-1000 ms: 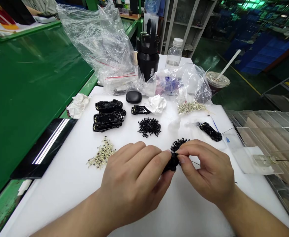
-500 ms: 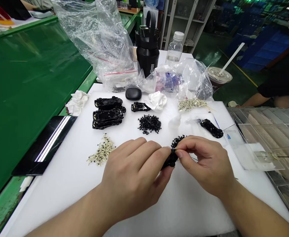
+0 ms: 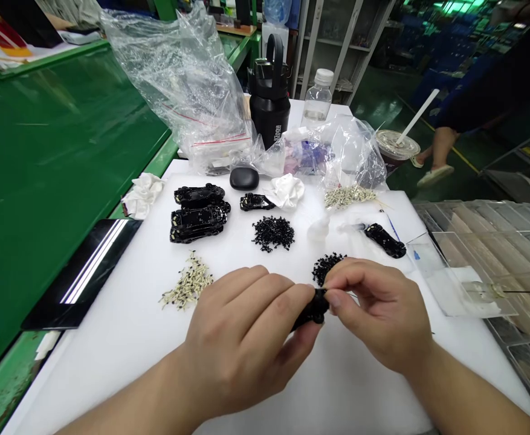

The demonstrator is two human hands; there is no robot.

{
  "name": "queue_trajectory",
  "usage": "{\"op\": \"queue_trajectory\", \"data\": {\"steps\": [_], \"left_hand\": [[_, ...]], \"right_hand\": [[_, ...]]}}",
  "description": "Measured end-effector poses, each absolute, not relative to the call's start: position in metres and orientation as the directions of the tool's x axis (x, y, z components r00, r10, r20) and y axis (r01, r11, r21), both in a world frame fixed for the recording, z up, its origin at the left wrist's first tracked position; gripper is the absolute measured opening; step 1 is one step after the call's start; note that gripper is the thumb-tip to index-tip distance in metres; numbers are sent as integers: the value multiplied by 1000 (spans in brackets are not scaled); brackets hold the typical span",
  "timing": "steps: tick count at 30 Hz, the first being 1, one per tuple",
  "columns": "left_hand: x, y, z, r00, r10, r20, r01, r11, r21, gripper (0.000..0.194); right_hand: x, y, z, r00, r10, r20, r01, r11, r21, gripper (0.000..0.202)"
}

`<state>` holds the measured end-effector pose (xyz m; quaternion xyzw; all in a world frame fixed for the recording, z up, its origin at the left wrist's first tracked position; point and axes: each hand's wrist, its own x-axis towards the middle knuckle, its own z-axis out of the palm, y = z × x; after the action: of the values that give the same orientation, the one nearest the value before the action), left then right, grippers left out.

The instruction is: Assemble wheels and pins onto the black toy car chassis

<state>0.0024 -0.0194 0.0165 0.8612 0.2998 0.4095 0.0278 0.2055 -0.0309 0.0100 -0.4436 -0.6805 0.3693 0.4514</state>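
Black toy car [image 3: 312, 312]: light, stiff, kinda slick?

Held over the white worktop [image 3: 359, 393], pinched between thumb and fingers of the left hand [image 3: 242, 329] and mostly hidden by them. At the exposed end, a narrow thumb-and-forefinger pose from the right hand [image 3: 382, 311]; can't tell whether gripping anything tiny. Probably light and rigid, maybe slippery, judging by glossy similar cars [image 3: 199, 225] nearby. Best to grab by the long sides, going easy on small bits.
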Motion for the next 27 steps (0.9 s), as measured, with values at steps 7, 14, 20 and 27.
{"op": "queue_trajectory", "data": {"steps": [7,14,20,27], "left_hand": [[6,-23,13,438,556,706,445,-817,367,28],[13,-27,12,416,807,418,364,-569,737,30],[16,-25,10,334,859,389,393,-502,770,17],[18,-23,13,275,877,394,465,-481,743,14]], "right_hand": [[205,-31,9,-223,894,389,249,438,-864,10],[197,-30,6,-204,921,332,292,381,-877,10],[191,-32,5,-197,948,248,320,302,-898,10],[192,-31,5,-210,977,49,183,88,-979,10]]}}
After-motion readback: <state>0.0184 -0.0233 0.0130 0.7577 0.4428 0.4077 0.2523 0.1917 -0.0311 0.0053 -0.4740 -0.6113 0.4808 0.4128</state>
